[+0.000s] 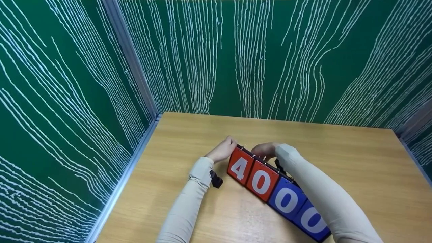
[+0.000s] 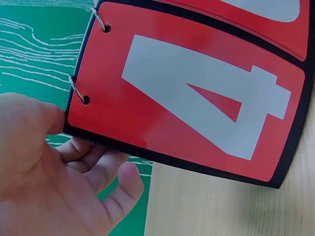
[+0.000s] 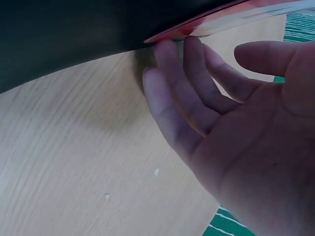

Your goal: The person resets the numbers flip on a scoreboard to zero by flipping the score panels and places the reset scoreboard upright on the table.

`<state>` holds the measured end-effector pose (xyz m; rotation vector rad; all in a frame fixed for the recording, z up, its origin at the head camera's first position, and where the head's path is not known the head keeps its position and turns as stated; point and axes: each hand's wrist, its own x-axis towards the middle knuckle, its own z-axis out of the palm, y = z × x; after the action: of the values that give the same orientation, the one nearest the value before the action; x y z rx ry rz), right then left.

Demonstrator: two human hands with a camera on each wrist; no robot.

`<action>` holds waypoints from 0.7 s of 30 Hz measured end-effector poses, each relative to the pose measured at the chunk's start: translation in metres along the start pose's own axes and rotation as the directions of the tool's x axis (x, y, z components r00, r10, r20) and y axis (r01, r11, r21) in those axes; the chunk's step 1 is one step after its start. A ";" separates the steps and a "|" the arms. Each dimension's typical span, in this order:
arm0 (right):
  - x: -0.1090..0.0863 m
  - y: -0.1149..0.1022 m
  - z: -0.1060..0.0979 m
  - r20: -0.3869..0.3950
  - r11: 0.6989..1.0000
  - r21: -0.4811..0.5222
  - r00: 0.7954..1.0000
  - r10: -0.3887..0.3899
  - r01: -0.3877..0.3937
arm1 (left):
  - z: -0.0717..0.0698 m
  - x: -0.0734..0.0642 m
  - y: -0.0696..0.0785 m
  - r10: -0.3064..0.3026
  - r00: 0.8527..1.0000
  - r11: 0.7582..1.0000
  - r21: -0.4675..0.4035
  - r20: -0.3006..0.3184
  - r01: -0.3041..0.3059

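Observation:
A flip scoreboard stands slanted on the table, its front cards reading 4 and 0 on red, 0 and 0 on blue. My left hand grips its upper left corner; in the left wrist view, the thumb is at the black edge and the fingers go behind, beside the red 4 card and its metal rings. Behind the board's top edge is my right hand, partly hidden by its sleeve. In the right wrist view, its loosely bent fingertips touch a red card at the black back, thumb apart.
The board rests on a wooden table. Green walls with white wavy lines rise at the back and sides, joined by a grey metal post at left. A small black device sits on my left wrist.

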<state>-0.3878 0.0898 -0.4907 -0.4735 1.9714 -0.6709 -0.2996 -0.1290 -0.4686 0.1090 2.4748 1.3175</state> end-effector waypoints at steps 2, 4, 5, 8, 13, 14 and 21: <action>0.001 0.000 0.001 0.014 1.000 -0.007 1.000 0.004 -0.004 | 0.000 0.002 0.000 0.020 1.000 1.000 0.008 -0.005 -0.020; 0.001 0.000 0.001 0.035 1.000 -0.008 0.999 0.012 -0.012 | 0.001 0.003 -0.001 0.034 0.999 0.999 0.020 -0.008 -0.034; 0.002 0.001 0.001 0.046 1.000 -0.004 0.999 0.020 -0.019 | 0.001 0.004 -0.002 0.038 0.999 0.999 0.024 -0.008 -0.038; 0.002 0.002 0.000 0.070 0.999 -0.005 0.997 0.035 -0.035 | 0.001 0.005 -0.002 0.031 0.999 0.999 0.031 -0.013 -0.030; 0.000 0.001 -0.001 0.099 0.999 -0.013 0.995 0.031 -0.030 | 0.001 0.003 -0.001 0.022 1.000 1.000 0.019 -0.011 -0.022; 0.000 0.000 -0.001 0.102 0.999 -0.011 0.994 0.032 -0.031 | 0.001 0.003 -0.002 0.025 1.000 1.000 0.015 -0.010 -0.025; 0.021 0.020 -0.012 0.132 0.998 -0.050 0.991 -0.027 0.034 | 0.000 0.001 0.000 0.018 1.000 1.000 0.016 -0.009 -0.018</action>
<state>-0.4090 0.0959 -0.5129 -0.5666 1.8638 -0.5939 -0.3002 -0.1283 -0.4686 0.1301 2.4984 1.3085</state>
